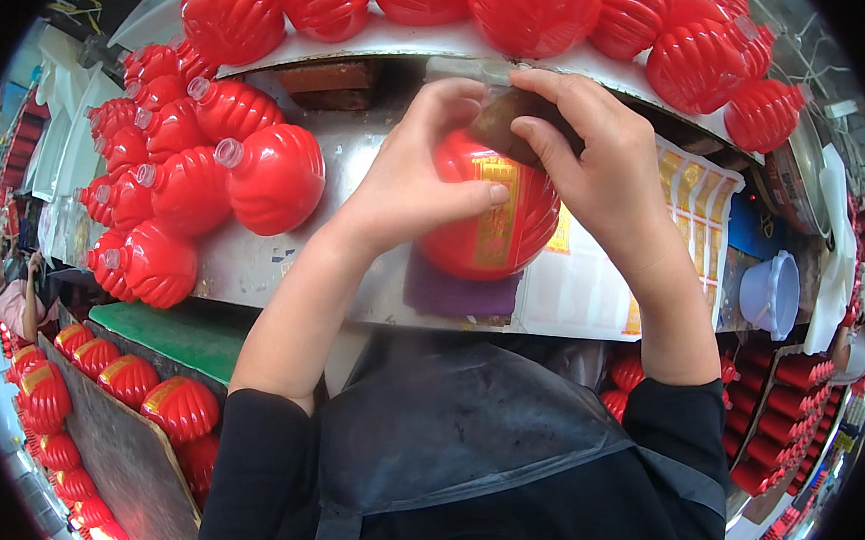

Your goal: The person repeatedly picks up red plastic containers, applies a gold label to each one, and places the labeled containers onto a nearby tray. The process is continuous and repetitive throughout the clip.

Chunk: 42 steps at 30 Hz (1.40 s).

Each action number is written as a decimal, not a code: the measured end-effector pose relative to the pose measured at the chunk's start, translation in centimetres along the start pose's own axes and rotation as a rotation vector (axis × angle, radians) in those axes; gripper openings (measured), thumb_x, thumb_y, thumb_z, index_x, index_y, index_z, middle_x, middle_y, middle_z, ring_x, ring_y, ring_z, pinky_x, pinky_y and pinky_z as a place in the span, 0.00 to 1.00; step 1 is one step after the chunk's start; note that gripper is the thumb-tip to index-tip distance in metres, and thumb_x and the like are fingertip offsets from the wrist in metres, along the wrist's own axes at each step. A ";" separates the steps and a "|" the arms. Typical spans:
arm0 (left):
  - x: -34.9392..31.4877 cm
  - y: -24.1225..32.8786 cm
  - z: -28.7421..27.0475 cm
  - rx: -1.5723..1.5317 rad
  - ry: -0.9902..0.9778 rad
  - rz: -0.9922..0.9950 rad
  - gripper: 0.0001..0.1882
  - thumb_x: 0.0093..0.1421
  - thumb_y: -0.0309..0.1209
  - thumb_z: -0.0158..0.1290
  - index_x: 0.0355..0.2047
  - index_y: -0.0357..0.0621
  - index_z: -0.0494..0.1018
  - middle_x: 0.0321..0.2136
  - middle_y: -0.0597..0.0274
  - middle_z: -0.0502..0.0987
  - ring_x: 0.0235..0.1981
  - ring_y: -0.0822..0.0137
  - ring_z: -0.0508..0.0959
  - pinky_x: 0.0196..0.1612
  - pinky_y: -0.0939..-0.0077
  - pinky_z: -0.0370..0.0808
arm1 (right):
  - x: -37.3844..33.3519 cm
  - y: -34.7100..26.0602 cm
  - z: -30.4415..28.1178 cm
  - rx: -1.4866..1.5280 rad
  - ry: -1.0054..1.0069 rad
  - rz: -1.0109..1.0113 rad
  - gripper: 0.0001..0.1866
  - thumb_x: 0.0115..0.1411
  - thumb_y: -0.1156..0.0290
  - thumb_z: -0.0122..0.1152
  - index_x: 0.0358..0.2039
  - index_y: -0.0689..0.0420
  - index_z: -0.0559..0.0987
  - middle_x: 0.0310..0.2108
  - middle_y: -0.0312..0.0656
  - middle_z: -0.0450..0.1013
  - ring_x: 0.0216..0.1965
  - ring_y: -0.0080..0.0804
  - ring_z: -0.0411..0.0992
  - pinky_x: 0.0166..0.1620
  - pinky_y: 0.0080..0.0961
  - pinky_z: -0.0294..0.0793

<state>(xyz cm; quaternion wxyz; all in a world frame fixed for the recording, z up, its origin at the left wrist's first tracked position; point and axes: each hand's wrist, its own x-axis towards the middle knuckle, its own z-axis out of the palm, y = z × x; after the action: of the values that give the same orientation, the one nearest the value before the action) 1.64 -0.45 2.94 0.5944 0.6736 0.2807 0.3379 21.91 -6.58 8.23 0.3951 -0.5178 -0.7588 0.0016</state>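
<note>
A round red plastic bottle (455, 233) with ribbed sides lies in front of me on a folded purple cloth (459, 290). A gold and red label (498, 214) runs down the side that faces me. My left hand (422, 159) grips the bottle's left side, its thumb resting on the edge of the label. In my right hand (602, 141) is a dark brown flat pad (508, 125), held against the far end of the bottle. The pad and my fingers hide that end.
Sheets of gold labels (693, 203) lie on the metal table (242, 265) at the right, near a pale blue bucket (772, 296). Unlabelled red bottles (276, 179) crowd the left. More bottles (536, 11) line a raised shelf at the back. Labelled bottles (180, 405) fill a bin at lower left.
</note>
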 end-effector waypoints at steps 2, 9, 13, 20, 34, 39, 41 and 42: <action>-0.2 0.2 0.2 0.009 0.003 0.019 0.46 0.48 0.38 0.70 0.65 0.37 0.64 0.60 0.46 0.72 0.64 0.54 0.72 0.67 0.62 0.69 | -0.4 -0.2 -0.1 -0.023 0.020 -0.059 0.17 0.60 0.77 0.67 0.50 0.58 0.81 0.42 0.50 0.81 0.42 0.51 0.81 0.44 0.37 0.82; -1.1 1.1 0.6 -0.122 -0.008 -0.027 0.32 0.62 0.35 0.64 0.64 0.36 0.67 0.59 0.53 0.74 0.61 0.62 0.73 0.66 0.66 0.69 | -2.2 -0.1 -1.1 0.481 0.178 0.283 0.08 0.64 0.78 0.65 0.44 0.62 0.83 0.42 0.41 0.81 0.40 0.30 0.81 0.45 0.24 0.80; -1.2 0.7 1.3 -0.168 0.059 -0.008 0.28 0.69 0.34 0.56 0.65 0.35 0.67 0.62 0.50 0.74 0.63 0.61 0.73 0.66 0.66 0.68 | -3.1 -0.7 -1.3 0.535 0.062 0.543 0.12 0.71 0.66 0.61 0.45 0.63 0.82 0.48 0.37 0.79 0.42 0.17 0.74 0.44 0.17 0.74; -2.1 0.0 1.6 -0.110 0.102 0.101 0.34 0.69 0.35 0.56 0.71 0.35 0.62 0.65 0.47 0.72 0.66 0.58 0.71 0.69 0.65 0.66 | -3.2 -2.0 0.7 0.279 -0.185 0.596 0.28 0.63 0.49 0.65 0.53 0.58 0.83 0.42 0.56 0.83 0.44 0.53 0.83 0.48 0.38 0.81; -1.7 -0.6 1.2 0.020 0.045 0.109 0.31 0.74 0.31 0.50 0.74 0.37 0.57 0.68 0.50 0.67 0.68 0.63 0.68 0.71 0.66 0.62 | -2.6 -1.2 0.8 0.291 -0.234 0.643 0.31 0.60 0.44 0.64 0.53 0.58 0.85 0.42 0.57 0.83 0.46 0.50 0.83 0.51 0.37 0.80; -1.6 -0.1 1.1 0.034 0.055 0.076 0.35 0.69 0.32 0.58 0.72 0.35 0.59 0.65 0.50 0.70 0.65 0.63 0.71 0.70 0.66 0.65 | -3.0 -0.4 1.4 0.349 -0.197 0.636 0.30 0.60 0.45 0.64 0.51 0.59 0.86 0.42 0.58 0.83 0.47 0.51 0.83 0.50 0.37 0.80; -1.4 0.4 1.1 0.039 0.062 0.057 0.36 0.66 0.32 0.62 0.70 0.35 0.62 0.63 0.50 0.73 0.63 0.64 0.73 0.68 0.67 0.67 | -2.8 0.2 1.7 0.378 -0.192 0.612 0.30 0.62 0.45 0.63 0.50 0.60 0.86 0.39 0.55 0.84 0.43 0.46 0.84 0.47 0.35 0.81; -1.2 0.5 1.2 -0.015 0.069 0.036 0.35 0.65 0.32 0.64 0.69 0.34 0.63 0.61 0.51 0.74 0.62 0.64 0.74 0.67 0.68 0.69 | -2.7 0.5 1.7 0.396 -0.200 0.595 0.29 0.63 0.46 0.63 0.49 0.61 0.86 0.37 0.54 0.84 0.41 0.44 0.85 0.45 0.34 0.81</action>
<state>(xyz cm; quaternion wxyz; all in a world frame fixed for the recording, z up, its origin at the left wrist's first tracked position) 1.86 -2.16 3.26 0.5833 0.6621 0.2865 0.3734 21.65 -7.77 5.30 0.3939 -0.6267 -0.5947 0.3138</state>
